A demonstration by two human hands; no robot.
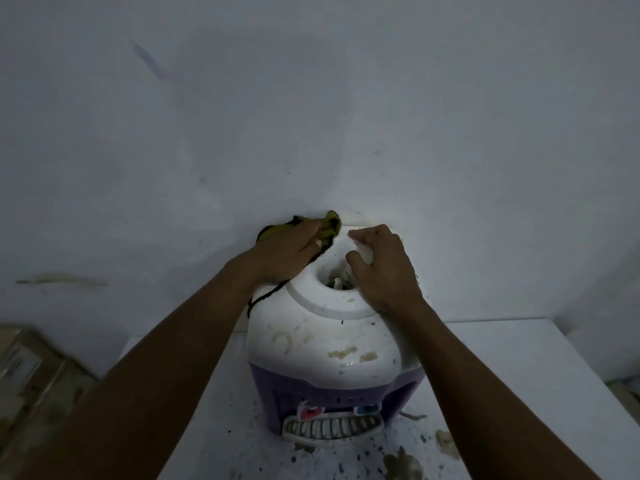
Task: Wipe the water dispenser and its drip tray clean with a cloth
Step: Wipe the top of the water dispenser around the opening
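Centre of the frame, lower half: a white-and-purple water dispenser [329,344] is sitting on a white worktop [502,375], with a grey-white wall [311,98] filling everything above it. Whether its back is touching the wall, cannot tell.

Both hands are working at the dispenser's top. The left hand [291,252] is gripping a bunched yellow-green cloth [329,225], fingers curled round it, and is pressing it at the upper-left rear of the white top. A dark edge of the cloth is trailing down the dispenser's left shoulder. The right hand [384,268] is gripping the water dispenser by its raised collar on the right side, fingers curled over the far rim, thumb lying at the edge of the round bottle opening [337,282].

Brownish smears [341,353] are showing on the white dome below the collar.

At the bottom of the dispenser's front, the white slotted drip tray [332,429] is sitting on the worktop, just under a red tap [309,412] and a blue tap [363,409]. No hand is touching it.

Dark specks and brown blotches [403,464] are lying on the worktop around and right of the tray. Cardboard boxes [31,368] are showing at the lower left of the frame, dim and blurred.
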